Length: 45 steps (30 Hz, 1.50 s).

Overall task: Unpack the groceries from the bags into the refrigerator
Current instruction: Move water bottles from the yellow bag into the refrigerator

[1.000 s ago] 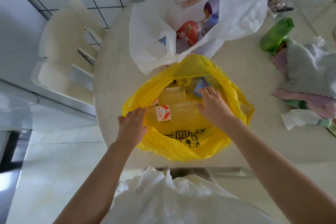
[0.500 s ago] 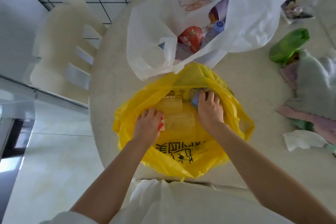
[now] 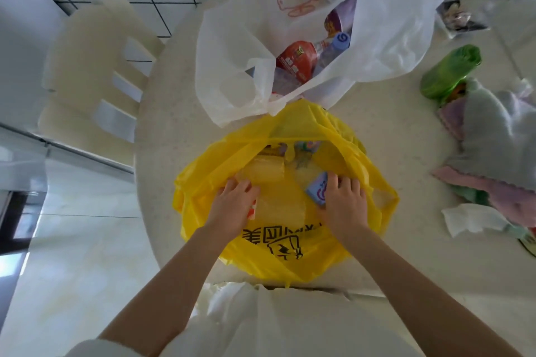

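Observation:
A yellow plastic bag [image 3: 290, 258] lies open on the round table [image 3: 174, 136], and both my hands are inside it. My left hand [image 3: 232, 207] curls over a small red-and-white carton [image 3: 253, 211] at the left edge of a clear plastic container [image 3: 278, 206]. My right hand [image 3: 343, 203] grips a small blue carton [image 3: 316, 191] on the container's right. More packets lie deeper in the bag, partly hidden. Behind it a white plastic bag [image 3: 232, 66] stands open with a red packet [image 3: 295, 59] and a bottle with a blue cap [image 3: 339, 40].
A cream plastic chair [image 3: 90, 72] stands left of the table. On the right lie a green roll [image 3: 448, 72], a heap of grey and pink cloths [image 3: 493, 136] and a white tissue [image 3: 470, 219]. A white-tiled wall runs behind.
My left hand went from the bag's rim into the bag and onto the red-and-white carton. My right hand drew the blue carton towards me. The camera has dipped closer.

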Available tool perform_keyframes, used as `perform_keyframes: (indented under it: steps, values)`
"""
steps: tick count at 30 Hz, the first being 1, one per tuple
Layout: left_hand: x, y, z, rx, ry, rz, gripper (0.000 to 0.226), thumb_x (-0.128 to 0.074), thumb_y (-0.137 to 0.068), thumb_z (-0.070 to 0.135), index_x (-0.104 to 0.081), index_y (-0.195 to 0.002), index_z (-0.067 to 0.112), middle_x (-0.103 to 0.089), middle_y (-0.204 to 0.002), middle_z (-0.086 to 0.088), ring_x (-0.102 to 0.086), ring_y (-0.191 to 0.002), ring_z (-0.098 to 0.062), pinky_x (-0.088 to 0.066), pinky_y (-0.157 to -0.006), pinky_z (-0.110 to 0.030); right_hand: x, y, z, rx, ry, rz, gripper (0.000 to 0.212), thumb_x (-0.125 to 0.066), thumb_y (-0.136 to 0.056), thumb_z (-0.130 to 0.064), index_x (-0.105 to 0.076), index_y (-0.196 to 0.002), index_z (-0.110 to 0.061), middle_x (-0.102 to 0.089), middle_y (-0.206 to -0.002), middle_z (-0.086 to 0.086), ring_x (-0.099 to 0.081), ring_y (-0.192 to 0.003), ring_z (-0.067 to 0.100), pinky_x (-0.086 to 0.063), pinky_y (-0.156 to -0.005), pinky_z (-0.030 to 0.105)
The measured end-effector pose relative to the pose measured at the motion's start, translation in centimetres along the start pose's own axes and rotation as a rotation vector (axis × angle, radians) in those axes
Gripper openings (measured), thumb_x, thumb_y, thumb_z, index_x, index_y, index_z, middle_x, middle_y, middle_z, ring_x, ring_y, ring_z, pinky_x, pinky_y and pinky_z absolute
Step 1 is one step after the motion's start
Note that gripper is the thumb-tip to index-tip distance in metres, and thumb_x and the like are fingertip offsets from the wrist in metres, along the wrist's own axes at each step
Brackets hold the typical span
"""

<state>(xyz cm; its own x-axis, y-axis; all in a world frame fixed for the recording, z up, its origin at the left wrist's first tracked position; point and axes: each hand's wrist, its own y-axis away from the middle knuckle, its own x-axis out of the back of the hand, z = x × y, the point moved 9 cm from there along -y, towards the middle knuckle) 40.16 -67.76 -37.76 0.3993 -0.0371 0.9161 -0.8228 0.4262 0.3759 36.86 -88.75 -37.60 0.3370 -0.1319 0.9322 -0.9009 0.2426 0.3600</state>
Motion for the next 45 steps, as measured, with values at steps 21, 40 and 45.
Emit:
perform_keyframes:
  steps: [21,40,45]
  values:
    - [-7.2,5.8,-0.4,1.293,1.602,0.027,0.074,-0.08,-0.076,0.026,-0.036,-0.132,0.008,-0.05,-0.121,-0.015,-0.054,-0.109,-0.031,-0.055,-0.084,-0.037,-3.4,-0.2,0.2,-0.096,-0.302,-0.337,0.078,-0.065,-0.085,-0.044,-0.022,-0.14,-0.009,-0.052,-0.127,0.018,-0.054,-0.115,0.036,-0.048,-0.085,0.04]
    - [-7.4,4.9,1.5,1.345,1.69,0.139,0.075,-0.088,-0.059,0.021,-0.043,-0.119,0.018,-0.055,-0.104,-0.008,-0.059,-0.094,-0.029,-0.057,-0.082,-0.047,-3.1,0.6,1.3,-0.126,-0.449,-0.34,0.075,-0.077,-0.071,-0.052,-0.045,-0.125,-0.01,-0.054,-0.103,0.001,-0.049,-0.088,0.018,-0.045,-0.07,0.031]
    - [-6.9,5.7,2.7,1.189,1.791,0.023,0.076,-0.092,-0.048,0.021,-0.057,-0.115,0.015,-0.067,-0.103,-0.011,-0.066,-0.092,-0.03,-0.059,-0.074,-0.044,-1.8,3.5,1.3,-0.179,-0.624,-0.278,0.08,-0.083,-0.064,-0.045,-0.047,-0.128,-0.014,-0.057,-0.105,0.001,-0.053,-0.09,0.018,-0.039,-0.065,0.025]
